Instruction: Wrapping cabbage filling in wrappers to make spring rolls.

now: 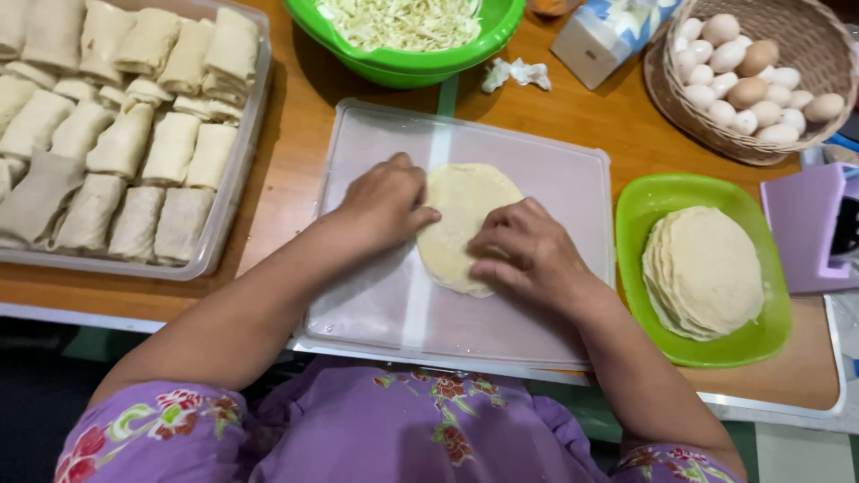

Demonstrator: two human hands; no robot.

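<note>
Pale round thin dough wrapper (461, 219) lies flat mid translucent plastic board (555, 179) on wooden tabletop (591, 121), long axis running away from the body; left hand (386, 201) and right hand (526, 250) press flat-fingered on opposite edges, neither grip closed.

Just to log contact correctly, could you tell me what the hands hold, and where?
Nothing is gripped: left hand and right hand press flat on the round wrapper's side edges.

The person wears a purple garment with short sleeves (148, 429) that end above the elbows. The cloth has a flower print in red and pink with small green leaves, on the sleeves and on the chest. Both forearms are bare, and the fingers carry no rings.
</note>
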